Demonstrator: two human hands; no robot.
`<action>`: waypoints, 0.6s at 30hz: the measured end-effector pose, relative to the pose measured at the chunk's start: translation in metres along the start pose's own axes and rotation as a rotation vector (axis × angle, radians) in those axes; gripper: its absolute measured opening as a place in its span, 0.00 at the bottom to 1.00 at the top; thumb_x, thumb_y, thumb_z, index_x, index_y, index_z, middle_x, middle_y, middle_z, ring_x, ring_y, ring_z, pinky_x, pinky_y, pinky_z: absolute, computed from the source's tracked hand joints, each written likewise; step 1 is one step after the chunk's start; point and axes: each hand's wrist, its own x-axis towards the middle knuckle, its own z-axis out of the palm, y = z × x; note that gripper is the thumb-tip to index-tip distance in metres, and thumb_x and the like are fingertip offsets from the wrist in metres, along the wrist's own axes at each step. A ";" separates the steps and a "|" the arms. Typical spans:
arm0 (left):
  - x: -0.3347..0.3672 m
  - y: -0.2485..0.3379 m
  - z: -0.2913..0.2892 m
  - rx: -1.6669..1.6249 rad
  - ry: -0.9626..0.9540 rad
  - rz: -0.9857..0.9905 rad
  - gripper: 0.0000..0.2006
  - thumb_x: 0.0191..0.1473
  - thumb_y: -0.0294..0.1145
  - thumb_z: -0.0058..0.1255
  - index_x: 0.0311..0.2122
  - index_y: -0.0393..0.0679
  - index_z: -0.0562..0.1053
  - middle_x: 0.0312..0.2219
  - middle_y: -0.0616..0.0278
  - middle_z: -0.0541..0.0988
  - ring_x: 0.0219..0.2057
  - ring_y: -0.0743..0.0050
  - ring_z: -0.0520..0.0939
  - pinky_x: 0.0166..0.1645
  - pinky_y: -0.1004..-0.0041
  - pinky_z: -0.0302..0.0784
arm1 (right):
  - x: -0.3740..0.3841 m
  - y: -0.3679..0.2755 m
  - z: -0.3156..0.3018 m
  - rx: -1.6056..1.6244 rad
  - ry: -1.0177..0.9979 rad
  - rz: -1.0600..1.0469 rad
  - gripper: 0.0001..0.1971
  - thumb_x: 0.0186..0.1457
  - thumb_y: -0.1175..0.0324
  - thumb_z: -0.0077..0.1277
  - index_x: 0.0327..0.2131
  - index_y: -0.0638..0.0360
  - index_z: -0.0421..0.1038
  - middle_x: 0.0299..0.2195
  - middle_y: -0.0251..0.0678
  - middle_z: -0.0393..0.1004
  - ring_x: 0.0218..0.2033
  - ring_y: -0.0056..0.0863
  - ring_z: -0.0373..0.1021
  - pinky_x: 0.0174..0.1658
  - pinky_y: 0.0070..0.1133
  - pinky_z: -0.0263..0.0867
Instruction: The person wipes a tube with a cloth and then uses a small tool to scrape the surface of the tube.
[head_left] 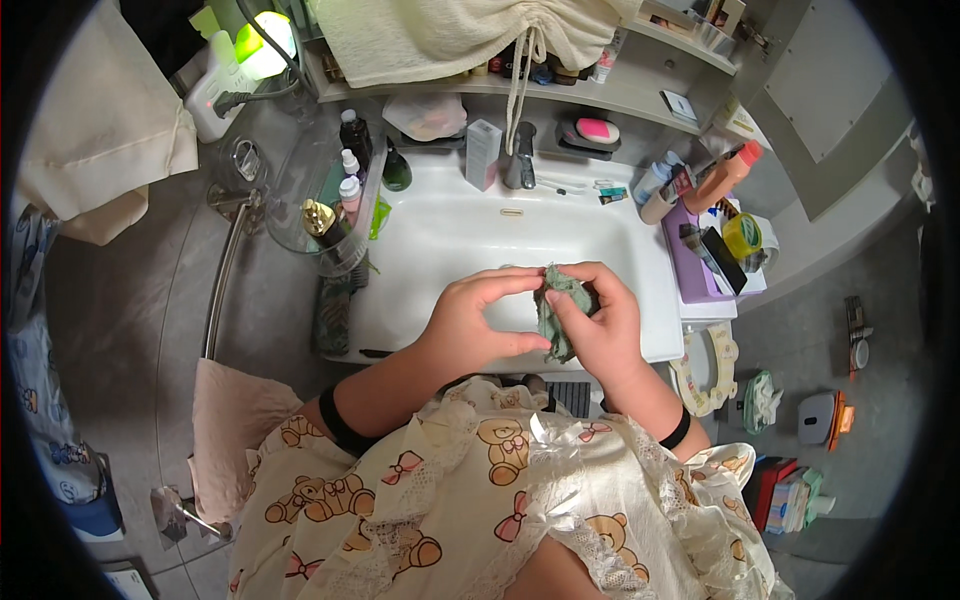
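Note:
A crumpled grey-green cloth [562, 305] is bunched up over the front part of the white sink [430, 230]. My right hand [610, 325] is closed around it, with the thumb pressed on its face. From the other side my left hand [470, 320] reaches over with fingers stretched and the thumb held apart. Its fingertips meet the cloth's upper edge and its thumb tip is at the lower edge. White basin shows between thumb and fingers. Dark bands circle both forearms.
Behind the sink stand a dark faucet [521, 160], a white box [483, 155] and a pink soap bar [597, 130] on a dish. At left, a clear bin [290, 225] sits near several bottles. A purple organizer [690, 260] with toiletries stands at right. A metal bar [228, 285] crosses the left wall.

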 end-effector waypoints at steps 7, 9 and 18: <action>-0.003 -0.001 -0.003 0.020 0.001 0.004 0.31 0.30 0.17 0.63 0.47 0.36 0.68 0.47 0.52 0.69 0.51 0.66 0.68 0.55 0.70 0.62 | -0.003 -0.003 -0.001 0.014 -0.049 -0.031 0.11 0.44 0.75 0.54 0.34 0.62 0.69 0.30 0.38 0.72 0.31 0.26 0.69 0.35 0.19 0.64; -0.001 -0.001 -0.007 0.053 0.002 0.064 0.31 0.30 0.17 0.63 0.47 0.36 0.68 0.47 0.52 0.69 0.50 0.66 0.69 0.55 0.70 0.62 | -0.004 -0.009 -0.003 -0.030 -0.108 -0.080 0.11 0.43 0.75 0.54 0.34 0.62 0.69 0.30 0.38 0.72 0.31 0.27 0.69 0.35 0.19 0.64; -0.006 -0.004 -0.017 -0.052 -0.001 0.093 0.31 0.30 0.20 0.65 0.46 0.35 0.68 0.46 0.52 0.70 0.51 0.66 0.68 0.56 0.68 0.61 | -0.003 -0.011 -0.014 0.071 -0.416 -0.245 0.12 0.42 0.75 0.54 0.35 0.62 0.70 0.30 0.37 0.72 0.31 0.30 0.68 0.36 0.21 0.63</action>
